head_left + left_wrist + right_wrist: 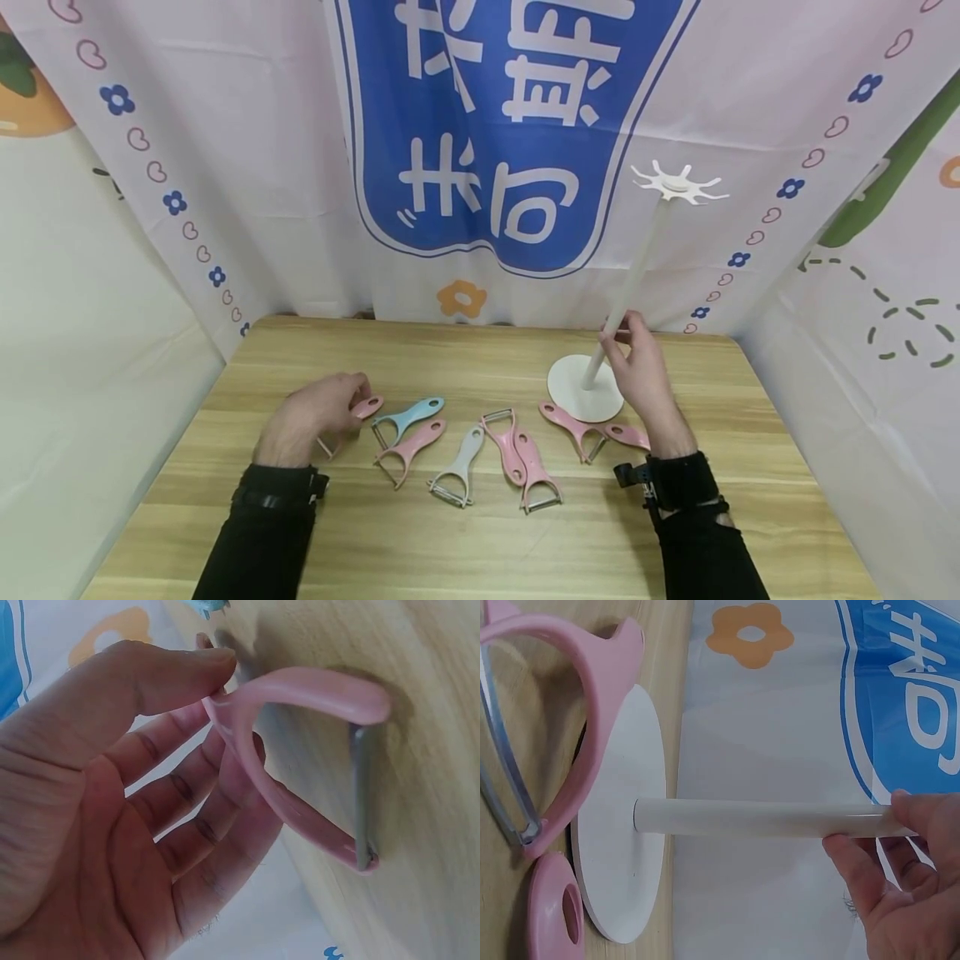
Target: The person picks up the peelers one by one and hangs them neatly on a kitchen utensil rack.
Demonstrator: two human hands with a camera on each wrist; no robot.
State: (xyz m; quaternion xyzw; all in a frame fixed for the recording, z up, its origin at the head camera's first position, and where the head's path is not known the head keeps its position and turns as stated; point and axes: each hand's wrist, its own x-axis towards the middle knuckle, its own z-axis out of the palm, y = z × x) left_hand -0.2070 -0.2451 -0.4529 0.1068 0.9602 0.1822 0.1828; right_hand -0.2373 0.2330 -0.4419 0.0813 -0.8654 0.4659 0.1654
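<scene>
While the left grip (318, 412) pinches a pink peeler (367, 407) at the left of the desk (420, 550), the right grip (642, 367) pinches the white stand (639, 265) by its pole (757, 817) (base (567, 386) flat, right of centre).

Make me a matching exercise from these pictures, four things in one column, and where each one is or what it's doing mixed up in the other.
Things:
1. Left hand
2. Stand top
3. Right hand
4. Stand base

Places and states:
A. Gripping the stand pole
B. Round and flat on the table
C. Holding a pink peeler
D. Spreading several thin arms, high above both hands

Right pairs: 1-C, 2-D, 3-A, 4-B
</scene>
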